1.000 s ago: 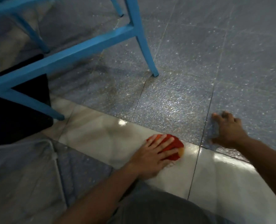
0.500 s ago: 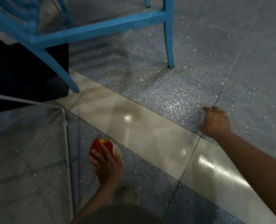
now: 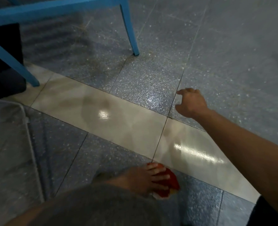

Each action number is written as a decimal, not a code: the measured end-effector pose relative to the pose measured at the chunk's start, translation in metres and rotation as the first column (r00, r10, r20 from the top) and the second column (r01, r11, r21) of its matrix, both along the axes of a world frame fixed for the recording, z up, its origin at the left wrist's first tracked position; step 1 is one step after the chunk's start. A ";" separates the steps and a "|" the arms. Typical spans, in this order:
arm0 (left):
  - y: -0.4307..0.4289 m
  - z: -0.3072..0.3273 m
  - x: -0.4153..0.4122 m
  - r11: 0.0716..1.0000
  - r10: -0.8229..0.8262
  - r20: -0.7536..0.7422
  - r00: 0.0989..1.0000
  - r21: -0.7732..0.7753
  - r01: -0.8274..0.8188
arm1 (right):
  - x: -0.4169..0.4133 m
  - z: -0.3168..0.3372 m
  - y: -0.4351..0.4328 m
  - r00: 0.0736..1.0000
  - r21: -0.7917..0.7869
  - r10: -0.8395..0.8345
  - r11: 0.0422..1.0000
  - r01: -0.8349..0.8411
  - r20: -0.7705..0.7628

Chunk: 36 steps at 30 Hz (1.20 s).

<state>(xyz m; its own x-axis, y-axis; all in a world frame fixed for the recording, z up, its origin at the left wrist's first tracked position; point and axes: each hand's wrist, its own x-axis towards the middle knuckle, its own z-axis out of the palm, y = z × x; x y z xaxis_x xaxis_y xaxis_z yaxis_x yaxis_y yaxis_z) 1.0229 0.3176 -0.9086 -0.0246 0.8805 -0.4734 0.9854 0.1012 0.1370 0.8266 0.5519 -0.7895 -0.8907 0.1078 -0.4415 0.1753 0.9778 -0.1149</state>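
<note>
Red sponge (image 3: 172, 179) lies under my left hand (image 3: 140, 178), straight fingers pressing it to the floor (image 3: 232, 46). My right hand (image 3: 191, 103) reaches ahead, loosely spread, well apart.

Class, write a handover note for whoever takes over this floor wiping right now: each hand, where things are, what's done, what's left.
Left hand: flat, fingers straight, pressing the red pad onto the floor at the near edge of the pale strip.
Right hand: holds nothing, over the speckled tile beyond the strip.
Done: strip looks shiny, with faint smears.
Left: probably the smears and the tiles toward the blue chair.
</note>
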 end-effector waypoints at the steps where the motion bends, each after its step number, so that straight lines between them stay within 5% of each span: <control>1: -0.013 -0.004 -0.008 0.999 0.027 0.014 1.000 0.042 -0.028 | 0.005 -0.002 -0.001 1.000 -0.003 0.011 1.000 -0.011 0.017; 3: -0.054 -0.008 -0.028 0.957 0.273 0.049 0.961 0.088 -0.277 | 0.014 -0.007 -0.007 0.998 -0.010 0.039 0.999 -0.039 0.044; 5: -0.110 -0.010 -0.050 0.805 0.593 0.009 0.805 -0.007 -0.593 | 0.023 -0.012 -0.016 0.996 -0.020 0.068 0.998 -0.067 0.060; 7: -0.170 -0.006 -0.063 0.546 0.815 -0.142 0.562 -0.138 -0.826 | 0.031 -0.015 -0.032 0.991 -0.044 0.111 0.993 -0.108 0.072; 9: -0.212 -0.001 -0.060 0.244 0.955 -0.151 0.257 -0.098 -0.965 | 0.037 -0.019 -0.050 0.985 -0.074 0.147 0.987 -0.141 0.090; 11: -0.232 0.004 -0.045 -0.095 0.994 -0.047 -0.096 0.021 -0.995 | 0.041 -0.022 -0.068 0.979 -0.098 0.182 0.980 -0.174 0.090; 13: -0.224 0.004 -0.027 -0.271 0.958 -0.098 -0.270 0.002 -0.963 | 0.042 -0.023 -0.084 0.972 -0.108 0.225 0.970 -0.216 0.075; 17: -0.172 0.014 0.013 -0.354 0.932 -0.111 -0.344 -0.090 -0.931 | 0.045 -0.006 -0.098 0.962 -0.135 0.252 0.962 -0.237 0.102; 20: -0.173 0.037 0.032 -0.308 0.951 -0.043 -0.306 -0.193 -0.932 | 0.057 0.021 -0.091 0.972 -0.153 0.204 0.971 -0.185 0.115; 25: -0.194 0.101 0.002 -0.641 0.711 0.111 -0.695 -0.306 -0.704 | 0.094 0.077 -0.060 0.971 -0.147 0.151 0.981 -0.124 0.187; 28: -0.184 0.156 -0.008 -0.743 0.489 0.192 -0.851 -0.420 -0.521 | 0.123 0.120 -0.053 0.962 -0.173 0.116 0.982 -0.074 0.247; 36: -0.127 0.332 0.006 -0.587 0.003 0.387 -0.922 -0.746 -0.315 | 0.158 0.255 -0.068 0.918 -0.444 0.126 0.894 0.059 0.375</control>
<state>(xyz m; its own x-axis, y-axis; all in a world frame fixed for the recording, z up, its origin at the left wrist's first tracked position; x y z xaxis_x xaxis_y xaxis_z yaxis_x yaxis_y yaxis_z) 1.0294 0.1907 -0.5771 -0.3608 -0.1335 -0.9230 -0.9097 -0.1678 0.3799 0.9850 0.4836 -0.5347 -0.6386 -0.2061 -0.7415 0.2633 0.8468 -0.4621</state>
